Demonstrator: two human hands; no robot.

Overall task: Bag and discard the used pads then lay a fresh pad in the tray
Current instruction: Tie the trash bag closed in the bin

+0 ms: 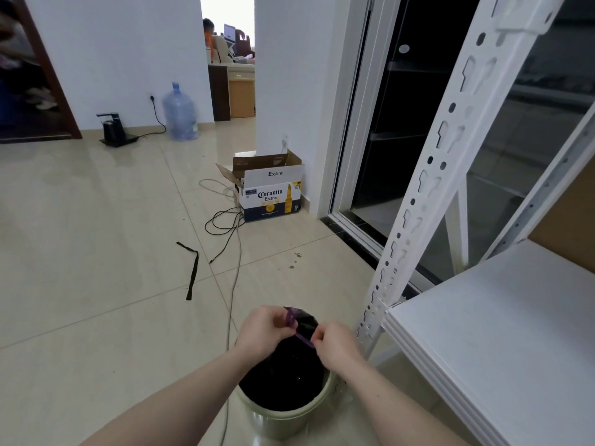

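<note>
Both hands meet low in the view over a black rubbish bag [283, 375] that sits in a pale green bin [283, 420] on the floor. Her left hand [262, 329] pinches one purple drawstring tie [290, 318] at the bag's gathered neck, fingers curled round it; the right hand [338, 344] pinches the other end of the purple tie [304, 338], pulled taut between them. What is inside the bag cannot be seen.

Glossy cream floor tiles [96, 252] spread wide and open to the left and ahead. A black strap [192, 272] lies loose on them, and thin cables [225, 226] trail from a cardboard box [272, 191] toward the bin, one passing just beside it. The box stands against a white pillar [283, 75] and reads "Coronita Extra", with "Extra" again on its raised flap.

Close on the right, a white metal shelf unit [483, 333] with a slotted upright stands just beside the bin, its shelf edge near the right hand. Behind it is a dark sliding glass door [386, 123] in a white frame.

Against the far white wall are a large blue water bottle [178, 114] and a black kettle stand [114, 130] plugged into a socket. A dark wooden doorway [42, 75] opens far left, and a gap beyond the pillar shows another room with a seated person [208, 33].
</note>
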